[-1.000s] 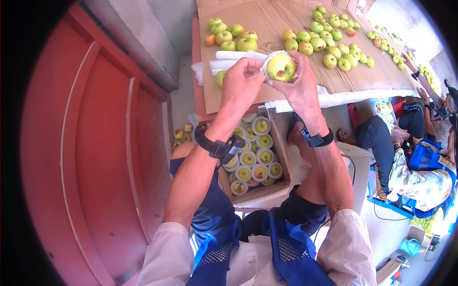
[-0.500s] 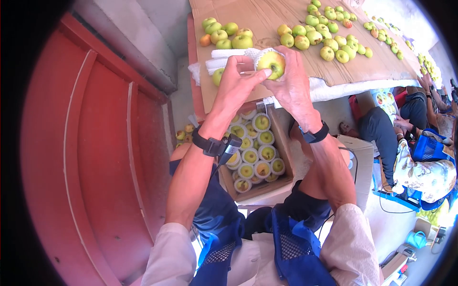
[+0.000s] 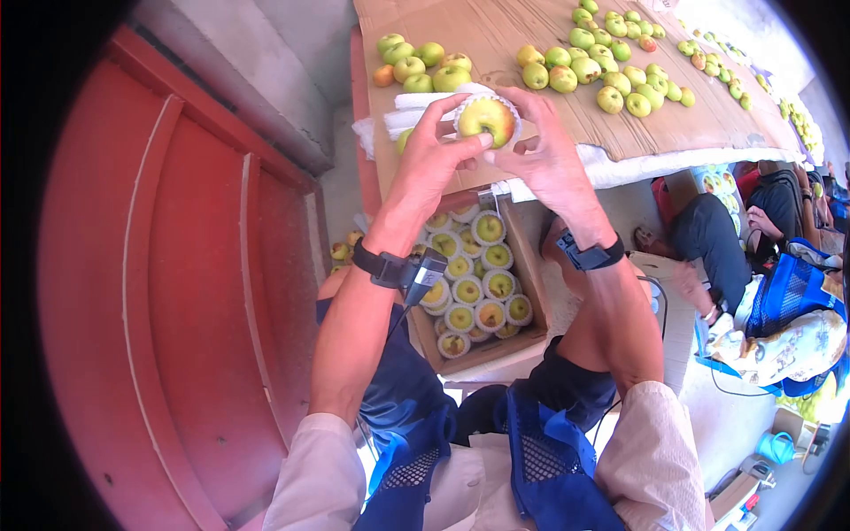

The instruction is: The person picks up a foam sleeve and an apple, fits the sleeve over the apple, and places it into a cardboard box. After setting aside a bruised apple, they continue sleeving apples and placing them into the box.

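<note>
Between both hands, over the near edge of the cardboard-covered table, is a yellow-green apple with a reddish side and a white foam net around it. My left hand grips it from the left, thumb on its lower front. On the other side my right hand curls round it, fingers along the net's rim. White foam sleeves lie stacked just behind my left hand. Below my wrists stands an open cardboard box full of apples in foam nets.
Loose apples are spread over the cardboard-topped table. A red door or panel fills the left. At the right a person in a blue vest sits beside more fruit. A few apples lie on the floor left of the box.
The netted apple has turned and shifted slightly left in my hands. My right fingers have loosened and spread more. At the right, the seated person's arm has moved.
</note>
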A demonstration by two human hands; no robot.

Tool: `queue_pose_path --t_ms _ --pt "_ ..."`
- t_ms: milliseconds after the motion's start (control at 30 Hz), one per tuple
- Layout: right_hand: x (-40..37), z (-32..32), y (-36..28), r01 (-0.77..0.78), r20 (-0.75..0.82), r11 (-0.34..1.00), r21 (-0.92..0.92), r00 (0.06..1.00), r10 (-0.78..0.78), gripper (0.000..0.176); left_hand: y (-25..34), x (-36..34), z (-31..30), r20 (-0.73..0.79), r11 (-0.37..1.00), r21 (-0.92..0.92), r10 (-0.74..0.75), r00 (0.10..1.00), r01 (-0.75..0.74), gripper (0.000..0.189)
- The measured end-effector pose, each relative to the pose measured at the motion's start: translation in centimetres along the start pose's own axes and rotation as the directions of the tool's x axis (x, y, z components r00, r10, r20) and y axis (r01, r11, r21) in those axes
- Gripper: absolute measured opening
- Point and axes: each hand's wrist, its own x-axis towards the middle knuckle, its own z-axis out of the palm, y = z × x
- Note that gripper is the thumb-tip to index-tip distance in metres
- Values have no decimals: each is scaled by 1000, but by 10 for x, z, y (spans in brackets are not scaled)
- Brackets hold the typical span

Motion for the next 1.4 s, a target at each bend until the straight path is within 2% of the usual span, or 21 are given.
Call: queue_pose_path --t_ms 33,67,133,367,533,667,733,833,1067,1133,1400 --pt "0 -4 1 -70 47 985 155 997 64 61 1 -1 -1 -1 1000 1 1 1000 -1 63" --pt "-1 -8 1 -70 46 985 155 997 63 61 2 -2 -2 14 1000 -25 5 1000 -5 63" --pt "0 -16 1 -179 71 890 419 984 164 51 3 -4 -1 34 999 -50 9 999 -8 62" --pt "-1 -11 9 -175 5 878 446 981 193 32 2 -4 1 42 996 -91 18 999 -14 63" --pt "-5 -3 16 -24 -121 951 309 991 64 20 2 -5 3 19 996 -79 42 999 -41 61" --pt "-8 -2 3 -7 -149 967 256 988 47 19 4 -6 5 -7 998 -27 62 998 -62 60" --pt "-10 -4 -10 15 -126 991 134 992 2 19 3 -6 4 -20 997 -10 70 997 -70 60" --pt "-12 -6 -14 11 -72 994 111 997 -3 20 1 -5 3 -48 997 0 76 996 -76 60" --pt "-16 0 -12 92 -43 982 163 995 -86 23 4 -6 -3 -67 995 -17 97 993 -98 61" --pt "-20 2 -14 -1 -39 986 164 999 7 22 4 -7 -4 -73 994 -25 102 992 -104 61" --pt "-26 15 -20 -20 -38 976 218 999 29 24 3 -9 -4 -98 985 -74 150 984 -157 59"
